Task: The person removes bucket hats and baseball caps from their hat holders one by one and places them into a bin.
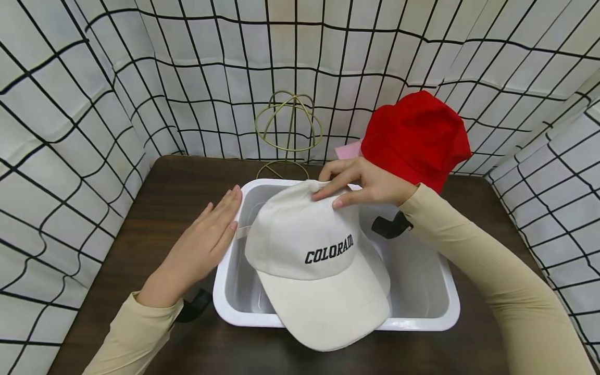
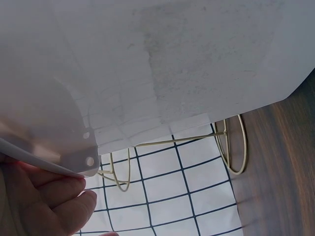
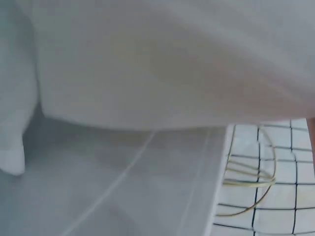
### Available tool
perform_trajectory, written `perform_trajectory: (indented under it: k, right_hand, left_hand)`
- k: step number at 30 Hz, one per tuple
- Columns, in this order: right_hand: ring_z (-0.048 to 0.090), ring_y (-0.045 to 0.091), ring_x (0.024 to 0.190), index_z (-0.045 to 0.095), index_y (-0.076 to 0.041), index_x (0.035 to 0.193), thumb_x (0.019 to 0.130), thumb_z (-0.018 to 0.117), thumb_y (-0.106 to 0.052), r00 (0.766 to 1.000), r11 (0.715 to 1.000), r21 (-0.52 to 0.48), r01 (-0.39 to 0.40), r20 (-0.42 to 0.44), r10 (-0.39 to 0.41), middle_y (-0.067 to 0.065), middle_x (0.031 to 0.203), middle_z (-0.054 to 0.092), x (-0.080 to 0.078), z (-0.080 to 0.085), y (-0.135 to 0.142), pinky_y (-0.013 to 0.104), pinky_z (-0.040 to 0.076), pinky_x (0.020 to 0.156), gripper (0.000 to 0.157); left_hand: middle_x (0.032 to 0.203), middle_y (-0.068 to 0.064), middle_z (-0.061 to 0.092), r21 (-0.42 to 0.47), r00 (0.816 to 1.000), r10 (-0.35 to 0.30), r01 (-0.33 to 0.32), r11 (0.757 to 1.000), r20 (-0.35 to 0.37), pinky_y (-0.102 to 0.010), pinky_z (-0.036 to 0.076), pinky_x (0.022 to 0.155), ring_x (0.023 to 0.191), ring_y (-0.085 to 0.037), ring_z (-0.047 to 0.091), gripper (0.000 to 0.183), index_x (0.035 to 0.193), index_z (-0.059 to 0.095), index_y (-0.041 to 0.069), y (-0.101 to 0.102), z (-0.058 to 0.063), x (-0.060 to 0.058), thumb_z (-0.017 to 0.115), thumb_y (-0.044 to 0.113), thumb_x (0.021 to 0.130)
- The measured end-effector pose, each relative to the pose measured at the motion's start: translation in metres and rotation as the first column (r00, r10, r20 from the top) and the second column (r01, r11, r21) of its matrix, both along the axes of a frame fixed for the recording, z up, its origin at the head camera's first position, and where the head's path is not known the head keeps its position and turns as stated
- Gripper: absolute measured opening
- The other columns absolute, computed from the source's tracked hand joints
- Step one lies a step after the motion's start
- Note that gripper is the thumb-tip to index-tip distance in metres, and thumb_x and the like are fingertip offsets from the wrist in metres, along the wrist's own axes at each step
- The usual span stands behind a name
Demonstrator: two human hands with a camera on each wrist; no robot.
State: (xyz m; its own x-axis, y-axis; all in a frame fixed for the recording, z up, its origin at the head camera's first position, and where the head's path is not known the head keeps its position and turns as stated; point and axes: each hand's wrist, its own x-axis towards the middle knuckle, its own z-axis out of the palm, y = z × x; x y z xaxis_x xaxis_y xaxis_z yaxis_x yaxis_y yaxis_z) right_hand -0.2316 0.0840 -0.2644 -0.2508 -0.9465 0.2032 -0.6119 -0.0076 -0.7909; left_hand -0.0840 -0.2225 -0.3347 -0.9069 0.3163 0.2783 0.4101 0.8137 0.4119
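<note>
A: What occupied the foreground?

B: The brim of the white cap (image 1: 323, 271), which overhung the near edge of the white tub (image 1: 417, 323). The crown, lettered COLORADO, lay over the tub's interior, and the tub stood on a dark brown table (image 1: 159, 208).

A: How were the hands placed?

B: The left hand (image 1: 201, 245) lay along the tub's left rim — fingers straight, touching it. Farther back, the right hand (image 1: 361, 182) pinched the top of the crown, thumb and fingers clamped on the cap's cloth.

A: And beyond them?

B: A red hat (image 1: 414, 135) sat behind the right hand, a pink piece (image 1: 348, 150) beside it. A gold wire stand (image 1: 289, 150) rose behind the tub — farthest back, black grid panels (image 1: 296, 67) crossed white sheeting.
</note>
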Motion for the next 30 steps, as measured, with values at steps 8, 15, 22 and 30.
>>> perform_trajectory:
  k: [8, 15, 22, 30]
  right_hand:
    - [0.055, 0.021, 0.09, 0.075, -0.011, 0.103, 0.088, 0.064, -0.004, 0.995, 0.996, 0.008, 0.094, -0.024, -0.094, 0.002, 0.097, 0.063, -0.012, 0.002, -0.003, 0.029, 0.048, 0.063, 0.021]
    - [0.055, 0.023, 0.088, 0.076, -0.008, 0.098, 0.083, 0.067, 0.003, 0.993, 0.991, 0.068, 0.117, -0.021, -0.116, 0.006, 0.09, 0.063, -0.018, 0.024, 0.002, 0.03, 0.052, 0.066, 0.02]
    - [0.057, 0.028, 0.092, 0.076, -0.005, 0.097, 0.086, 0.062, 0.007, 0.996, 0.985, 0.162, 0.062, 0.048, -0.071, 0.014, 0.094, 0.064, -0.027, 0.054, 0.019, 0.035, 0.056, 0.072, 0.021]
    - [0.058, 0.026, 0.092, 0.077, -0.007, 0.096, 0.087, 0.064, 0.001, 0.991, 0.949, 0.297, -0.105, 0.112, 0.074, 0.008, 0.094, 0.066, -0.028, 0.033, 0.001, 0.036, 0.055, 0.072, 0.018]
  left_hand:
    - [0.153, -0.014, 0.024, -0.009, 1.0, 0.001, -0.001, 1.0, -0.015, -0.055, 0.02, 0.109, 0.139, -0.029, 0.024, 0.052, 0.147, 0.026, -0.002, 0.0, 0.0, 0.0, 0.04, 0.018, 0.101]
    - [0.153, -0.014, 0.024, -0.006, 1.0, -0.008, 0.008, 1.0, -0.026, -0.055, 0.02, 0.109, 0.139, -0.029, 0.024, 0.052, 0.147, 0.026, -0.002, 0.0, -0.001, 0.0, 0.039, 0.018, 0.101]
    - [0.153, -0.014, 0.024, -0.007, 0.999, -0.011, 0.011, 1.0, -0.03, -0.054, 0.021, 0.109, 0.139, -0.029, 0.025, 0.051, 0.147, 0.026, -0.002, 0.0, -0.001, -0.002, 0.039, 0.018, 0.101]
    - [0.153, -0.014, 0.024, -0.013, 1.0, -0.008, 0.007, 1.0, -0.024, -0.055, 0.019, 0.11, 0.139, -0.029, 0.025, 0.053, 0.147, 0.025, -0.002, 0.001, -0.001, -0.002, 0.04, 0.017, 0.1]
